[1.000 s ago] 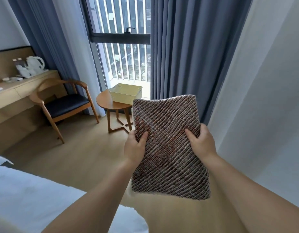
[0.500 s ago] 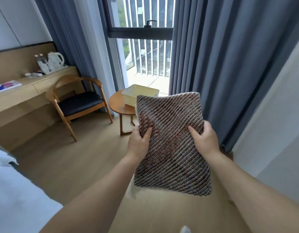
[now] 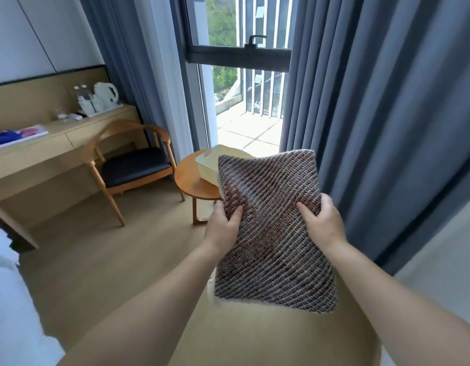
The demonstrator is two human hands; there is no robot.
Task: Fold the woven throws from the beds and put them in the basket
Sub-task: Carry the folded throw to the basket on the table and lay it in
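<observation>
Both hands grip the folded throw (image 3: 273, 233) in mid-air: left hand (image 3: 224, 228) and right hand (image 3: 323, 223) pinch its edges, thumbs on top. Basket (image 3: 206, 165) sits on the far table (image 3: 194, 186).

One head-worn wide-angle camera looks forward and down, close over the throw (image 3: 271, 233), toward the window (image 3: 244, 122).

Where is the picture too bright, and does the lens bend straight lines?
Head view: daylight washes out the balcony floor beyond the window frame; the curtain leans outward toward the edges, a wide-angle effect; the throw, the left hand and the right hand look sharp.
</observation>
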